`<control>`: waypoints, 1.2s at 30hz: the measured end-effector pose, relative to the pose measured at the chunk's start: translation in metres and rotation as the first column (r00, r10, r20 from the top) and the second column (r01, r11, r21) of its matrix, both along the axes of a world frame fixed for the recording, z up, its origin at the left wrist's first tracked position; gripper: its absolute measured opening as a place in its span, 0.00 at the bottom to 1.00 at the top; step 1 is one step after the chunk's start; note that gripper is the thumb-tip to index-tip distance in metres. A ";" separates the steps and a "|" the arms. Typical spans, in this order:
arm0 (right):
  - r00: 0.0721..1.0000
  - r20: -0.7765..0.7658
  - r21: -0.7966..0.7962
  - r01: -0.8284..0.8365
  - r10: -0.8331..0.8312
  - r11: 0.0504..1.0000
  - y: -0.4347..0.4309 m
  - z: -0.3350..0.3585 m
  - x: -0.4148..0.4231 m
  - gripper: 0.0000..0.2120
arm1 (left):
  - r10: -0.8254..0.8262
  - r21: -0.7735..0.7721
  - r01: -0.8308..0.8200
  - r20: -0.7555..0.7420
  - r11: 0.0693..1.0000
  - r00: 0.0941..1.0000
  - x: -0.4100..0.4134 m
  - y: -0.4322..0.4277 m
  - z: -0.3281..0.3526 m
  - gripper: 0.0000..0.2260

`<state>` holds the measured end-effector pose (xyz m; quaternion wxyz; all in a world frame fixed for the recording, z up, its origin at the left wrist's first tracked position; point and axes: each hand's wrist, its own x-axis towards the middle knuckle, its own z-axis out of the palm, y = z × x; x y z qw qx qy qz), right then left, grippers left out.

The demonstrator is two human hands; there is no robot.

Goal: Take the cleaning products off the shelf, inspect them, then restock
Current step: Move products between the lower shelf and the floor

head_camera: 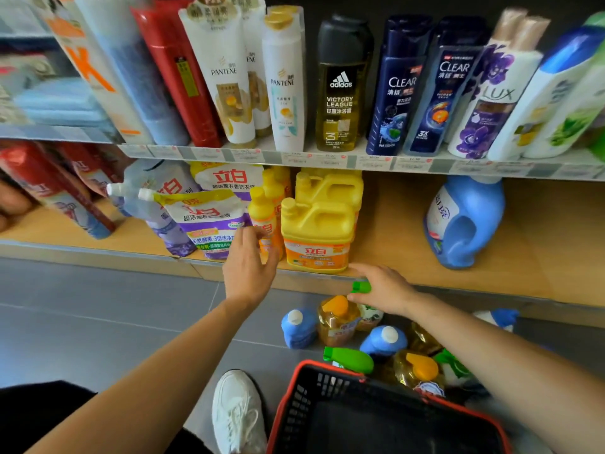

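The lower shelf (393, 224) stands half emptied; its cleaning bottles (337, 319) cluster on the floor at five o'clock beside the basket (296, 401), likely for inspection. Yellow 立白 jugs (319, 231) stand at centre, with Pantene (226, 77), Clear (397, 86) and Lux (494, 93) at twelve. The left hand (250, 263), loosely spread, holds nothing; the right hand (384, 290) grips a green-capped bottle (361, 287).

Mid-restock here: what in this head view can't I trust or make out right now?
1. Price tags, head view: print too small and blurred.
2. Green-capped bottle: the right hand gripping it hides body and label.
3. Left hand: motion blur hides whether its fingertips touch the orange bottle.
4. Basket: bottom edge cuts it off; dark inside, contents unclear.
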<state>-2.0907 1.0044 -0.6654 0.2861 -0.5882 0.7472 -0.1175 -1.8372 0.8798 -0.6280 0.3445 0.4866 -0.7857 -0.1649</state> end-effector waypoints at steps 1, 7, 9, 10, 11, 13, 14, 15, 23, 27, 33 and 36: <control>1.000 0.029 -0.001 0.011 -0.011 1.000 -0.004 0.001 0.003 0.38 | 0.021 -0.090 -0.021 0.001 0.996 1.000 0.000 -0.008 0.010 0.17; 1.000 -0.012 0.102 0.001 0.000 0.995 -0.008 0.004 0.005 0.41 | -0.125 -0.088 0.184 0.455 0.979 0.882 -0.002 -0.070 0.056 0.37; 1.000 -0.002 0.109 0.016 -0.016 0.994 -0.007 0.006 0.004 0.38 | -0.226 0.014 0.253 0.495 0.967 0.839 -0.005 -0.081 0.061 0.33; 1.000 -0.011 0.118 0.013 -0.012 0.993 -0.006 0.007 0.004 0.36 | -0.246 0.008 0.277 0.488 0.961 0.837 -0.005 -0.084 0.063 0.30; 1.000 -0.020 0.128 0.008 -0.006 0.992 -0.005 0.008 0.004 0.34 | -0.254 -0.008 0.292 0.473 0.956 0.844 -0.005 -0.086 0.065 0.26; 1.000 -0.001 0.145 -0.001 0.001 0.989 -0.002 0.011 0.003 0.31 | -0.268 -0.014 0.307 0.449 0.952 0.852 -0.002 -0.086 0.071 0.20; 1.000 0.023 0.146 -0.001 -0.002 0.989 0.000 0.015 0.003 0.30 | -0.278 -0.005 0.313 0.451 0.950 0.848 0.000 -0.084 0.074 0.18; 0.999 0.042 0.138 0.002 -0.008 0.990 0.000 0.019 0.003 0.29 | -0.286 0.003 0.319 0.452 0.948 0.845 0.003 -0.081 0.077 0.16; 0.957 0.287 -0.021 -0.042 0.047 0.999 0.004 0.086 0.023 0.27 | -0.350 0.002 0.362 0.257 0.932 0.901 0.023 -0.044 0.137 0.13; 0.903 0.423 -0.130 -0.017 0.071 0.991 0.014 0.121 0.051 0.33 | -0.472 0.170 0.468 -0.019 0.867 0.881 0.017 -0.014 0.173 0.10; 0.884 0.467 -0.159 0.048 0.032 0.986 0.067 0.132 0.075 0.39 | -0.354 0.352 0.597 -0.554 0.721 0.754 -0.002 0.034 0.177 0.10; 0.877 0.467 -0.150 0.208 -0.116 0.967 0.097 0.115 0.073 0.39 | -0.109 0.451 0.565 -0.707 0.691 0.699 -0.012 0.056 0.153 0.13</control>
